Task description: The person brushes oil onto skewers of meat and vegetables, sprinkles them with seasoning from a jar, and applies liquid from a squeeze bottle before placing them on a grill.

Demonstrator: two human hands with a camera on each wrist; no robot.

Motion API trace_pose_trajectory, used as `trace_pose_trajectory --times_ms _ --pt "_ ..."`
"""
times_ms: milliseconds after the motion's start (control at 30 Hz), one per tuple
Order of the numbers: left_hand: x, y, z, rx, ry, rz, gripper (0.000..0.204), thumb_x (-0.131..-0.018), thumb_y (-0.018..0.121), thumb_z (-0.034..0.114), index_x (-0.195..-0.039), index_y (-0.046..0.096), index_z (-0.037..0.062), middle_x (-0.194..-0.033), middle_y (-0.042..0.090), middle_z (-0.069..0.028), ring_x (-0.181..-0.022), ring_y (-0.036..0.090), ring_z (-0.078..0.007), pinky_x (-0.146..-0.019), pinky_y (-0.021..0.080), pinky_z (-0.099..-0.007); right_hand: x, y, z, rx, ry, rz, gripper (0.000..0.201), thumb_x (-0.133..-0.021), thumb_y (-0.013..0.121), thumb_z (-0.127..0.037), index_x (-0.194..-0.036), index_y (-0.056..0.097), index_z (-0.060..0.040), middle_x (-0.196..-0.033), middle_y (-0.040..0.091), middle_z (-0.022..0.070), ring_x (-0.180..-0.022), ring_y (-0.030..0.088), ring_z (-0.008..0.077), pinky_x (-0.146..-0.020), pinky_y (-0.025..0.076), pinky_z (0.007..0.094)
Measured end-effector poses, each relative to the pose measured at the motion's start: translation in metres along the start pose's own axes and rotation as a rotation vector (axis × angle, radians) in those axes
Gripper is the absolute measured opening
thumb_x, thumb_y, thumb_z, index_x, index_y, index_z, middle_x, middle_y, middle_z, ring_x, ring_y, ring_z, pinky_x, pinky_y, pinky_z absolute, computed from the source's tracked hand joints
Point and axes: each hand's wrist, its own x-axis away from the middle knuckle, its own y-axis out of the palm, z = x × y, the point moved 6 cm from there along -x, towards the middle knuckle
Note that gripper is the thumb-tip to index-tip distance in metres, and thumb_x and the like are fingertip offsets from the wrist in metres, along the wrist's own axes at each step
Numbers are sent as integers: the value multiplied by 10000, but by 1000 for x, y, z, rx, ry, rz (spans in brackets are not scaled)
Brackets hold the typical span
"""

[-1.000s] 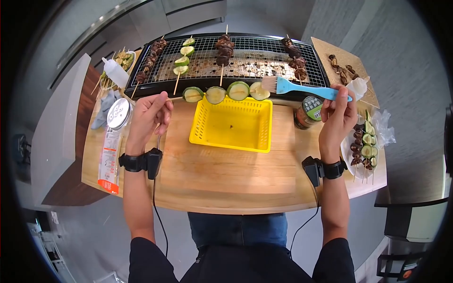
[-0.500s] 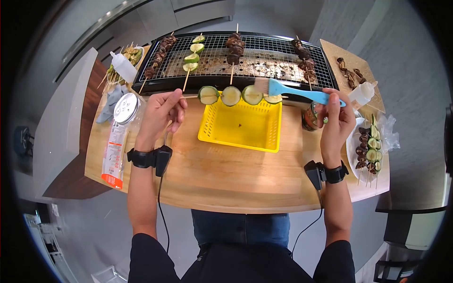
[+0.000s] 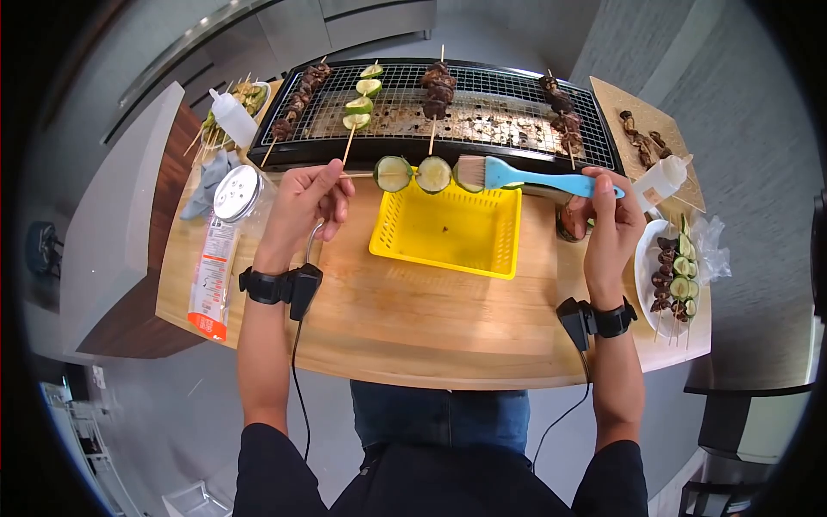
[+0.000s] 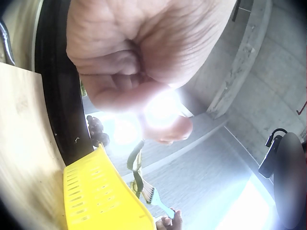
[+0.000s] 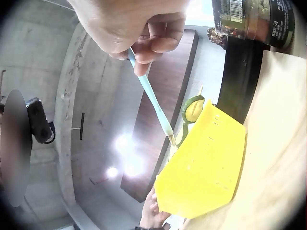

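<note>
In the head view the left hand (image 3: 303, 211) pinches the bare end of a skewer of zucchini slices (image 3: 394, 173), held level above the back edge of a yellow basket (image 3: 444, 233). The right hand (image 3: 613, 226) grips a light blue brush (image 3: 551, 180) by its handle end, its bristles lying over the third slice and partly hiding it. In the right wrist view the brush (image 5: 154, 103) slants down from the fingers to the slices, behind the basket (image 5: 206, 165). Bright glare covers part of the left hand (image 4: 139, 62) in the left wrist view.
Behind the basket stands a grill (image 3: 491, 112) with meat and zucchini skewers. At the right are a plate of skewers (image 3: 650, 293), a squeeze bottle (image 3: 659, 183) and a seasoning jar (image 5: 254, 21); at the left, a shaker (image 3: 239, 195), a packet (image 3: 209, 280) and another bottle (image 3: 233, 119).
The bristles have moved leftward along the skewer, from the rightmost slice to the third. Both hands stay closed round the same things, while the whole head view has shifted slightly.
</note>
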Motion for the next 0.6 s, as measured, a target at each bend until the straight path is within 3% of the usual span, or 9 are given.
trace_pose_trajectory --times_ms 133,400,600 --pt "0 1 1 14 5 -5 445 -974 504 389 -793 606 -5 -565 582 -49 -358 490 -97 -315 289 -200 -1 -3 -1 17 27 44 236 -984 522 -198 -1032 620 12 -716 644 64 -457 451 39 -409 316 180" --pt "1 4 4 12 0 -17 440 -982 497 371 -828 617 -24 -574 590 -53 -366 497 -92 -317 294 -194 9 22 1 -44 79 -161 232 -963 553 -153 -1100 631 17 -791 684 89 -484 492 47 -426 341 170" --pt "1 3 4 13 10 -33 441 -982 498 367 -834 619 -30 -580 596 -56 -369 501 -92 -318 299 -193 4 12 3 15 69 -80 223 -964 556 -168 -1082 642 1 -770 676 64 -485 476 36 -430 338 170"
